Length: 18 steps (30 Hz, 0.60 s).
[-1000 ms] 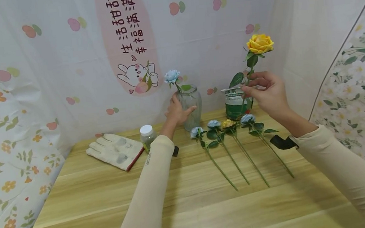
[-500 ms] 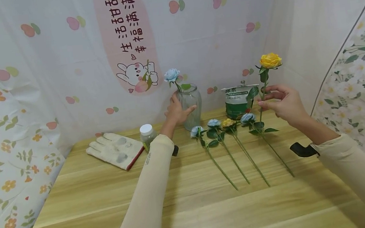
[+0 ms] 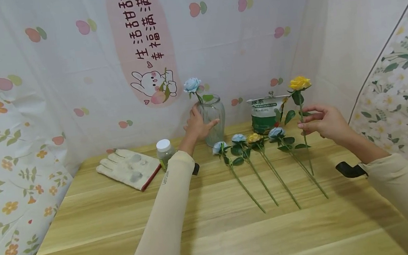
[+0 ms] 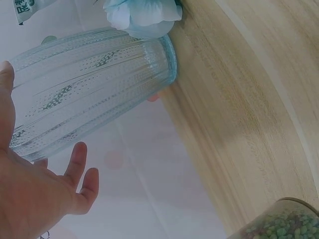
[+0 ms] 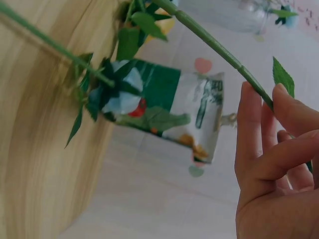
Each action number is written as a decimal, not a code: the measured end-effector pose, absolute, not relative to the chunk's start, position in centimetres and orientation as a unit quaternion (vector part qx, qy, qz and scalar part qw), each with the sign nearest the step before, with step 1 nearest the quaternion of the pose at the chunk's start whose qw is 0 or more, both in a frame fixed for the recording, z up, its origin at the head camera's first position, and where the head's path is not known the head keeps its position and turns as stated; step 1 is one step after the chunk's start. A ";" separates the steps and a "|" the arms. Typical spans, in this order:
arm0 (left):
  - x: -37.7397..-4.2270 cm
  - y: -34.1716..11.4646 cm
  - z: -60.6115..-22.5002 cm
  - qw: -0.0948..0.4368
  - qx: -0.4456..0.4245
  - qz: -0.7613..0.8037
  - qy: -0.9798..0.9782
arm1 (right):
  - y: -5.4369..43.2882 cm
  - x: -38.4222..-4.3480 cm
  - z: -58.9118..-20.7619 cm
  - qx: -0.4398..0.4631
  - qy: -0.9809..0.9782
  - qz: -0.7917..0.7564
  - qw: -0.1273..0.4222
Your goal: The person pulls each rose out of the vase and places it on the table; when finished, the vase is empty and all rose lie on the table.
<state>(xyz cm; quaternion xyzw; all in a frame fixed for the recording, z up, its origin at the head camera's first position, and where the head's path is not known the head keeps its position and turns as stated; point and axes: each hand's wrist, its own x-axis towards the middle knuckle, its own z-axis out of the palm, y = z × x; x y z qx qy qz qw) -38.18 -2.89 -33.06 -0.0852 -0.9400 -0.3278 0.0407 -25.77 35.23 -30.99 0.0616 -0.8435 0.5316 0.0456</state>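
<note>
My left hand (image 3: 198,124) holds the ribbed glass vase (image 3: 217,120) near its neck, thumb across the front. In the left wrist view the vase (image 4: 89,84) lies slantwise across the picture, with the hand (image 4: 40,194) at its left end. One light blue rose (image 3: 192,84) stands in the vase, leaning left. On the right, my right hand (image 3: 325,123) pinches the stem of a yellow rose (image 3: 300,83), held upright, bloom on top. The right wrist view shows that green stem (image 5: 214,45) between thumb and fingers. The stem's lower end overlaps the rightmost lying blue rose (image 3: 276,133).
Other roses lie in a row on the wooden table (image 3: 235,238): two blue (image 3: 220,147) and a yellow one (image 3: 254,138). A clipped green-and-white bag (image 3: 266,114) stands behind them. Left of the vase are a white-capped jar (image 3: 164,151) and a work glove (image 3: 129,168).
My right hand has moved right and down with the yellow rose, from in front of the bag to beside it. The left hand and vase have stayed put.
</note>
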 end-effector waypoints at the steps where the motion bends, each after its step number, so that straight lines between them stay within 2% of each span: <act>1: -38.2 -2.9 -33.1 0.041 -0.086 -0.328 -0.940 | 35.5 -25.9 -31.1 0.061 -0.844 0.531 0.044; 18: -38.4 -3.0 -33.4 0.043 -0.087 -0.326 -0.940 | 39.5 -27.4 -33.4 0.031 -0.865 0.500 -0.003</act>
